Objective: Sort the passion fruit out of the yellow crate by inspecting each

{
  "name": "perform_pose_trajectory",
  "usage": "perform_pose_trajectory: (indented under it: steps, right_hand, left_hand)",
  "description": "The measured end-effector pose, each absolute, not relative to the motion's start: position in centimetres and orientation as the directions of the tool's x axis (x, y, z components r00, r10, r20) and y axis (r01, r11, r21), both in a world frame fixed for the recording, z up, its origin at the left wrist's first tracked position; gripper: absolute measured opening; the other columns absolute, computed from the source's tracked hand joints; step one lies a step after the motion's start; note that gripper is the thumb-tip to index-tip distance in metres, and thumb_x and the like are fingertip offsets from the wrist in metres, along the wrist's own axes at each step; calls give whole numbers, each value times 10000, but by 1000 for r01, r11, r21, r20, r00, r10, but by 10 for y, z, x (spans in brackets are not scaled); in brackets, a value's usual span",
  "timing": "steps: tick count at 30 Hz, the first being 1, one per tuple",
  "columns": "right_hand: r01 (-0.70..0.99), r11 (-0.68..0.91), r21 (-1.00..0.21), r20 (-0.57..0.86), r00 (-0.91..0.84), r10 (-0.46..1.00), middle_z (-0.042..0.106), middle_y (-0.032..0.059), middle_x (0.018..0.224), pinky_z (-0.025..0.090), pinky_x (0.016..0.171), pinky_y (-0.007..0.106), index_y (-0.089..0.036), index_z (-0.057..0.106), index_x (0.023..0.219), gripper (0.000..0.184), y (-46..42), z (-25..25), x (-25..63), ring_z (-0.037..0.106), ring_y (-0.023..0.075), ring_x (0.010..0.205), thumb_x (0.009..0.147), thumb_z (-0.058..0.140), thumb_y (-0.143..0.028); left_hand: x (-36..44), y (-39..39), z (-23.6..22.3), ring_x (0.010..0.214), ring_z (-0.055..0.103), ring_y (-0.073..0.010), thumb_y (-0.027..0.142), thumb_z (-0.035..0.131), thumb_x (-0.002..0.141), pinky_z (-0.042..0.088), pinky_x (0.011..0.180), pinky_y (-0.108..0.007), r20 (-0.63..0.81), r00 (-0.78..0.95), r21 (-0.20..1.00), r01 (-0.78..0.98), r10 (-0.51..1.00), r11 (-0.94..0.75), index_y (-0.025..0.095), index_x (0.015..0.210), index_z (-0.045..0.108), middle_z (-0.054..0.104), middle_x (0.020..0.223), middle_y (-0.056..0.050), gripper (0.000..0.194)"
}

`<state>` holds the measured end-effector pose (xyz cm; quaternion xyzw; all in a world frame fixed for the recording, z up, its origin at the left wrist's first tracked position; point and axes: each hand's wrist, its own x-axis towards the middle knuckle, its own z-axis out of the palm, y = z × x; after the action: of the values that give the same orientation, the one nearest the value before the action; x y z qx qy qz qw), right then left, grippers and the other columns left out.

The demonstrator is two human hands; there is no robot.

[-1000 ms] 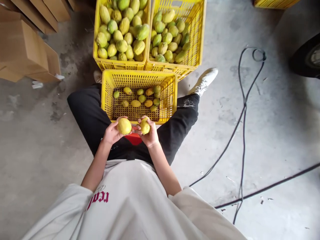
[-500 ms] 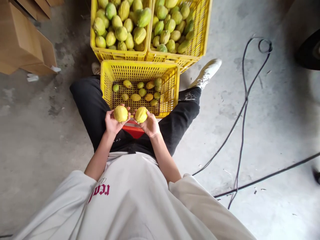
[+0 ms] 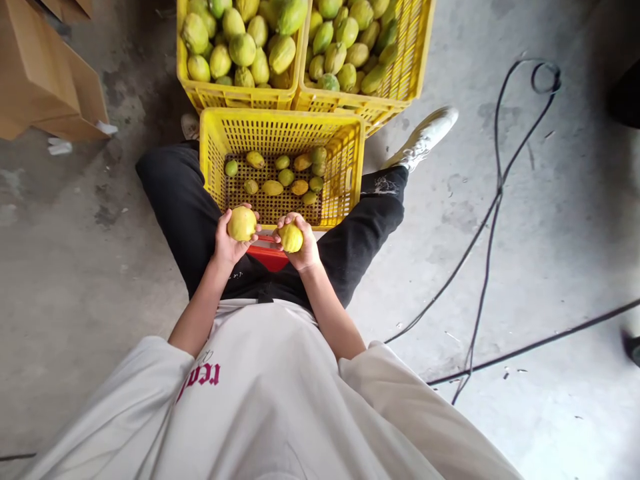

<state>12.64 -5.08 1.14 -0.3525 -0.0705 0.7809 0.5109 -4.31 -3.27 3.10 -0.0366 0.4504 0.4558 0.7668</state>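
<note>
My left hand point(image 3: 228, 247) is wrapped round a yellow papaya point(image 3: 242, 224), its rounded end facing up. A second, smaller-looking yellow papaya point(image 3: 291, 238) sits in my right hand point(image 3: 307, 249), with the fingers curled over its far side. Both hands are just above the near rim of a yellow plastic crate point(image 3: 283, 119) between my legs, a small gap apart. Several small green and yellow papayas point(image 3: 273, 188) lie scattered on that crate's floor.
Beyond it stand two yellow crates, one on the left point(image 3: 240, 99) and one on the right point(image 3: 417, 47), both heaped with papayas. Cardboard boxes point(image 3: 45, 73) stand at the far left. A black cable point(image 3: 480, 247) loops over the concrete floor on the right. Something red point(image 3: 273, 259) shows below my hands.
My right hand has turned its papaya and moved slightly right, its fingers now over the fruit. My left hand still holds its papaya, almost unmoved. The view has shifted a little.
</note>
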Motion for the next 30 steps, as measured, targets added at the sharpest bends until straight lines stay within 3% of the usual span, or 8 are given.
perform_pose_trajectory:
  steps: [4,7,9,12,19,22,26,30]
  right_hand:
    - [-773,-471,-425,-559,-186,808,666,-7,858,552,490,237,-255,525,893,312,-49,18,126,646,149,651,973,648,-530]
    - [-809,-451,-378,-561,-187,807,718,28,963,627,596,286,-250,578,987,236,-50,20,129,718,195,820,916,678,-453]
    - [-822,-435,-366,-534,-197,822,724,28,986,649,645,305,-253,594,1033,285,-51,17,130,729,210,886,824,743,-376]
    - [-825,-439,-358,-502,-226,835,696,2,950,640,628,282,-266,581,1028,370,-53,12,130,694,187,853,737,800,-329]
    - [-819,-442,-366,-479,-241,844,584,-51,839,526,479,194,-270,420,864,424,-53,10,131,594,130,678,743,825,-305]
    - [-790,-449,-418,-526,-192,828,568,-44,806,515,461,206,-265,426,833,399,-52,13,129,590,137,652,793,814,-349]
    - [-783,-470,-408,-579,-177,796,593,-15,795,518,471,222,-255,482,813,325,-49,17,129,601,149,655,960,666,-479]
    - [-806,-464,-368,-592,-182,785,712,46,991,638,649,323,-252,574,908,267,-48,18,129,714,214,874,965,611,-510]
  left_hand:
    - [-43,-34,26,624,698,-151,525,474,1041,526,474,-200,-717,188,350,-736,671,579,225,1203,673,736,874,-53,395]
    - [-44,-35,22,705,730,-199,499,451,1022,561,514,-244,-718,180,329,-764,673,555,215,1283,674,766,929,-90,445]
    - [-45,-35,20,772,756,-229,467,445,1008,587,554,-270,-725,161,330,-772,669,543,209,1342,663,781,976,-108,475]
    - [-46,-35,20,811,772,-235,439,445,1007,605,591,-275,-735,154,335,-764,660,551,206,1384,649,791,1011,-114,488]
    - [-44,-33,25,883,799,-256,394,343,1053,611,592,-269,-758,157,318,-757,632,570,171,1402,653,796,992,-124,518]
    - [-43,-33,25,909,804,-274,409,388,1038,621,603,-286,-762,173,316,-742,624,592,176,1396,654,803,1027,-133,503]
    - [-42,-33,25,916,813,-282,382,367,1036,611,577,-275,-755,177,313,-750,632,583,163,1377,658,799,977,-134,500]
    - [-42,-33,22,960,817,-295,412,425,1025,678,711,-352,-767,146,326,-750,625,575,176,1377,666,810,1010,-128,488]
